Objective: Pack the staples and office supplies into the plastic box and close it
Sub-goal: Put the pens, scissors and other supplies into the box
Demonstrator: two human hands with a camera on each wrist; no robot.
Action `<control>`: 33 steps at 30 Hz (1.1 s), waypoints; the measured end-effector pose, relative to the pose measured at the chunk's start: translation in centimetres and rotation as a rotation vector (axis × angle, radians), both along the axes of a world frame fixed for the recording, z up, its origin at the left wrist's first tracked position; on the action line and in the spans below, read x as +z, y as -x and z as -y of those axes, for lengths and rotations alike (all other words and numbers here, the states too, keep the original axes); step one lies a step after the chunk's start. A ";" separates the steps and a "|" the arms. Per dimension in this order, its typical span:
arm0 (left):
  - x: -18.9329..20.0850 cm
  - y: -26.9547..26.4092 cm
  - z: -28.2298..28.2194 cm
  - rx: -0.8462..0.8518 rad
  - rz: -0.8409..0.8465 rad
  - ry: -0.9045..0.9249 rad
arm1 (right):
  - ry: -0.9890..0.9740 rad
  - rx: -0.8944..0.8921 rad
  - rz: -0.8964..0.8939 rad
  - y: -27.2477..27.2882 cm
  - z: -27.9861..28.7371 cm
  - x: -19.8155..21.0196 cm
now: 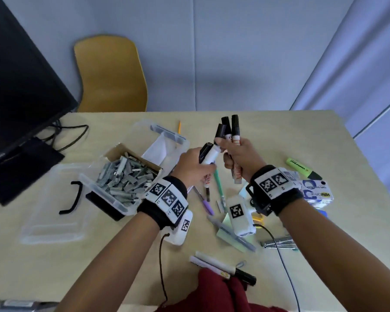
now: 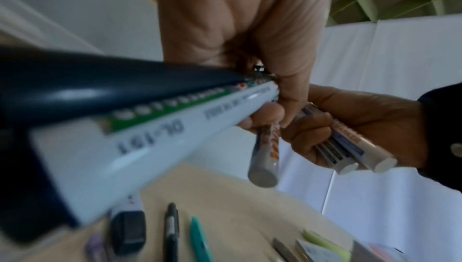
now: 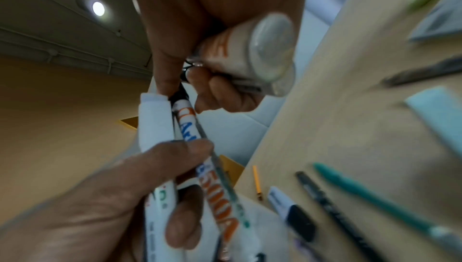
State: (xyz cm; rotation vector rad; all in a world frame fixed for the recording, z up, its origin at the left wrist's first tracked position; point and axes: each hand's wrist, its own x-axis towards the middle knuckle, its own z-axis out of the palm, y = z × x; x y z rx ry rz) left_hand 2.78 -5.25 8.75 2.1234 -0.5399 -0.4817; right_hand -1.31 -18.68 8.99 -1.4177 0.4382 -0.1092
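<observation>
My left hand [image 1: 203, 162] grips a white marker with a black cap [image 1: 208, 153] and a second, orange-lettered marker [image 3: 217, 191], just above the table. Close on its right, my right hand [image 1: 233, 154] holds a bunch of black-capped markers [image 1: 231, 130] upright; their butt ends [image 2: 362, 162] show in the left wrist view. The two hands nearly touch. To the left stands the clear plastic box [image 1: 104, 191], open, with a cardboard box of loose staples [image 1: 126, 174] and a white paper inside. Its clear lid [image 1: 52, 208] lies flat further left.
On the table lie a teal pen [image 1: 218, 185], a purple pen [image 1: 206, 204], a green highlighter [image 1: 302, 167], a tape dispenser carton [image 1: 316, 193], sticky notes, staple strips [image 1: 277, 242] and markers [image 1: 221, 265] near the front edge. A monitor [image 1: 20, 86] stands at the left and a yellow chair [image 1: 113, 75] behind the table.
</observation>
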 end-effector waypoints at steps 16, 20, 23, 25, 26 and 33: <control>1.9 -10.5 -5.2 0.539 -0.248 0.431 | 0.018 -0.109 0.284 -12.0 -7.3 2.0; 0.0 -10.5 -5.5 0.496 -0.211 0.264 | 0.046 -0.112 0.304 -12.1 -8.4 0.3; -0.3 -10.7 -5.6 0.397 -0.269 0.110 | 0.056 -0.141 0.289 -11.9 -8.8 -1.0; -0.1 -10.6 -5.8 0.345 -0.306 -0.008 | 0.120 -0.143 0.272 -11.9 -9.1 -1.9; 0.1 -10.5 -5.9 0.336 -0.313 -0.045 | 0.163 -0.127 0.258 -11.8 -9.2 -2.2; 0.5 -10.3 -6.1 0.402 -0.251 -0.140 | 0.378 -0.037 0.142 -11.2 -9.7 -2.0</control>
